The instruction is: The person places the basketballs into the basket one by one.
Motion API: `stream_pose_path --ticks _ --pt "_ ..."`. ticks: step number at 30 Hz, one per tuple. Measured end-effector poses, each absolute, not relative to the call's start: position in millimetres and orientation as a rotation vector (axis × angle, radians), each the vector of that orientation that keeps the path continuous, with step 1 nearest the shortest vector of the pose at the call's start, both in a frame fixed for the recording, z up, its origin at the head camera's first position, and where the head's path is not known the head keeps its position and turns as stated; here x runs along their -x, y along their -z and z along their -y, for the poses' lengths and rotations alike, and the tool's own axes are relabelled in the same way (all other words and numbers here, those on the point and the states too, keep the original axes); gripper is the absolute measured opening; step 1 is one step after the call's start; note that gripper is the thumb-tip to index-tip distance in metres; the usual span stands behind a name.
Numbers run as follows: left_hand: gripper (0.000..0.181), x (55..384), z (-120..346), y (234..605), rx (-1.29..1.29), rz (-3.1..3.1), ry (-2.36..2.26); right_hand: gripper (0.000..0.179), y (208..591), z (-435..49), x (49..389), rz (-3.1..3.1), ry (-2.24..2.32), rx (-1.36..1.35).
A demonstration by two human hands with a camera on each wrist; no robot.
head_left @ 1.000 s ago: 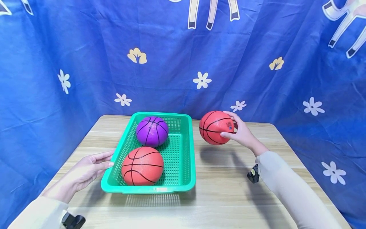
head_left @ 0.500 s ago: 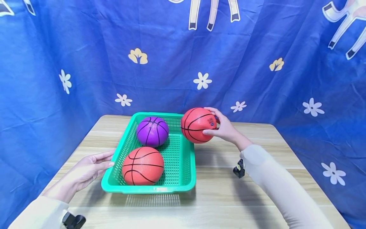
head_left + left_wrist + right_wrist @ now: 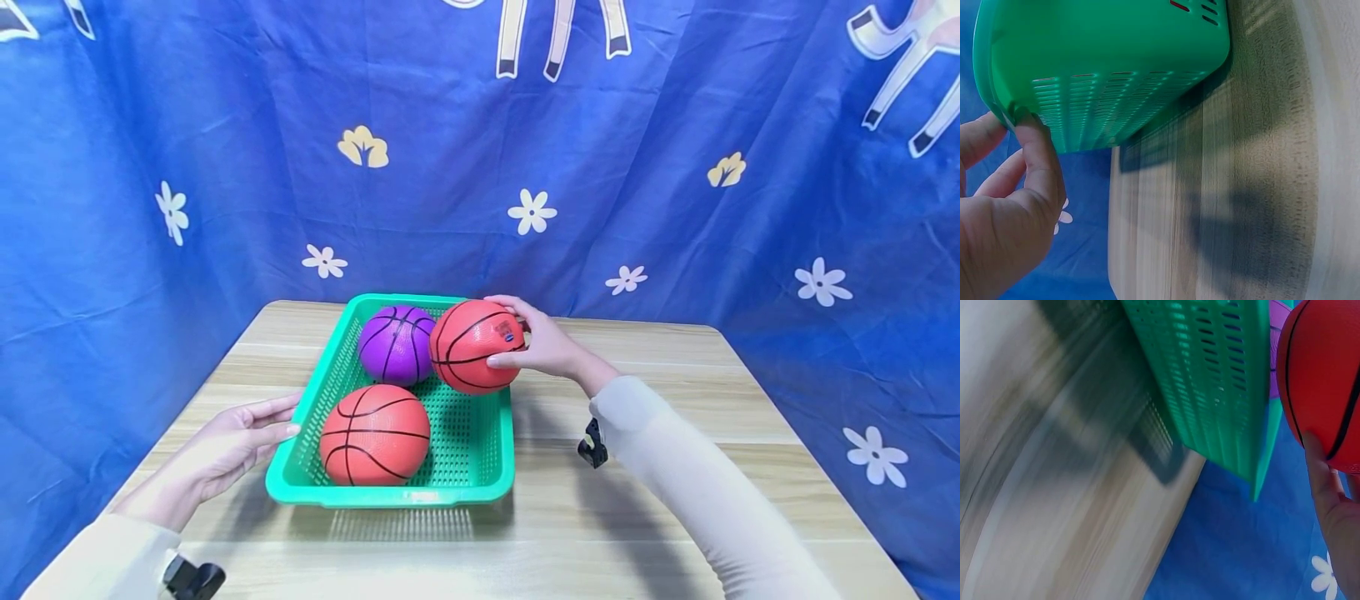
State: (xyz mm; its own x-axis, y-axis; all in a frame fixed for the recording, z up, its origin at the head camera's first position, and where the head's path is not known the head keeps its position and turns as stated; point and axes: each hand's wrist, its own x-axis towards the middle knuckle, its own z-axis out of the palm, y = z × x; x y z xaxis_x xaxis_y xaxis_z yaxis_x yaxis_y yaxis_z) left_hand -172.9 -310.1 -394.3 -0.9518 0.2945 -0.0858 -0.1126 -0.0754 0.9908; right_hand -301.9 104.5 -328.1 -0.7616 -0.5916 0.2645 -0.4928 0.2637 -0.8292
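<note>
In the head view, my right hand (image 3: pixel 551 343) grips an orange-red basketball (image 3: pixel 474 346) from its right side, thumb in front and fingers behind. The ball is over the far right part of a green plastic basket (image 3: pixel 501 467) and overlaps a purple basketball (image 3: pixel 399 346) inside. A second orange-red basketball (image 3: pixel 375 435) lies in the basket's near left part. My left hand (image 3: pixel 225 446) is at the basket's left side. In the left wrist view, its thumb and a finger pinch the rim (image 3: pixel 985 62). The right wrist view shows the held ball (image 3: pixel 1322 369) above the basket's rim.
The basket stands on a light wooden table (image 3: pixel 600 517), left of its middle. A blue patterned curtain (image 3: pixel 450 208) hangs behind the table and along both sides. Black wrist cameras (image 3: pixel 592 444) sit at both sleeves.
My right hand has carried the orange-red basketball leftward from beside the basket, past its right rim, and then somewhat lower over the inside. My left hand has stayed at the left rim.
</note>
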Motion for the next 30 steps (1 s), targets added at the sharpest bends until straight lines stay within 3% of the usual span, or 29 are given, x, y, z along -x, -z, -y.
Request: stream_pose_path --ticks 22,30 --pt "0.070 172 310 394 -0.162 -1.934 -2.103 0.080 340 -66 306 -2.495 1.224 1.104" --pt "0.070 171 309 393 -0.147 -1.933 -2.099 0.082 343 -60 304 -2.658 1.065 0.998"
